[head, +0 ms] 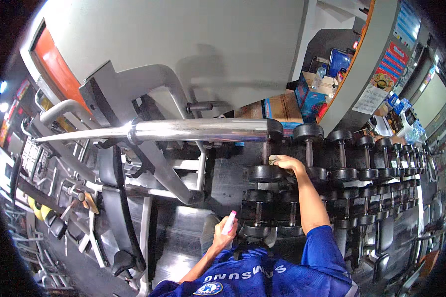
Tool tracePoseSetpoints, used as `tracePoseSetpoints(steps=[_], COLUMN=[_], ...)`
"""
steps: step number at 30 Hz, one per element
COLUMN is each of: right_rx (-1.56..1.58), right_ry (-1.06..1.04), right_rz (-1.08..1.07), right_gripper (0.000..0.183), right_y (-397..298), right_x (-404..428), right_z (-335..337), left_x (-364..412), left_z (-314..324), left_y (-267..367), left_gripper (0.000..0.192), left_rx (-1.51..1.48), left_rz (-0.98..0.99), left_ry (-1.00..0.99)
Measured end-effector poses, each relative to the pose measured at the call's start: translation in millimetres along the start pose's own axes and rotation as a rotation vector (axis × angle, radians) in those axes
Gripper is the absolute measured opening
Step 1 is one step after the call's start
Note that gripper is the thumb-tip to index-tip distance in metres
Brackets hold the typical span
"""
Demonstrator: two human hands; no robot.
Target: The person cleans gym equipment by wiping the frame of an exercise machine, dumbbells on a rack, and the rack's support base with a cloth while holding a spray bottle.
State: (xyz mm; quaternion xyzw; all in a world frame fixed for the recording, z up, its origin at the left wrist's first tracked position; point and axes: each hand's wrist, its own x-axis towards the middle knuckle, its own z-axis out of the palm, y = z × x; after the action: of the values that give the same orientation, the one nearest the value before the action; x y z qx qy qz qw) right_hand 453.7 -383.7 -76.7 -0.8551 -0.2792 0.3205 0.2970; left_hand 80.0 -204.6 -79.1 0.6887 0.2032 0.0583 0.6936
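Note:
My right hand (288, 163) holds a pale crumpled cloth (273, 159) against the handle of a black dumbbell (265, 173), at the near end of the rack's upper row. The far head of that dumbbell lies beside the end of a shiny steel barbell (200, 130). Lower and to the left, close to my body, my left hand (226, 231) is closed around a bottle with a pink top (229, 222). A lower-row dumbbell (258, 213) lies to the right of the left hand.
Two rows of dumbbells (342, 156) run off to the right. A padded bench (122, 219) and a grey steel rack frame (171, 148) stand at the left. Cardboard boxes (282, 107) sit behind the dumbbells, beside a counter (371, 67).

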Motion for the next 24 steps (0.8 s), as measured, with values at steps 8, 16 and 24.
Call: tracePoseSetpoints(steps=[8,16,24], right_rx=[-0.265,-0.054,-0.116], right_ry=[0.128,0.751,0.261], right_rz=[0.132,-0.249,-0.074], right_gripper=[0.034,0.025,0.036], right_y=[-13,-51,-50], right_x=[-25,-1,-18], right_z=[-16,5,17], left_x=[4,9,1], left_z=[0,4,-3], left_y=[-9,-5,-2], left_gripper=[0.013,0.014,0.013], left_rx=[0.09,0.013,0.02], left_rz=[0.042,-0.008,-0.003], left_ry=[-0.02,-0.032,0.011])
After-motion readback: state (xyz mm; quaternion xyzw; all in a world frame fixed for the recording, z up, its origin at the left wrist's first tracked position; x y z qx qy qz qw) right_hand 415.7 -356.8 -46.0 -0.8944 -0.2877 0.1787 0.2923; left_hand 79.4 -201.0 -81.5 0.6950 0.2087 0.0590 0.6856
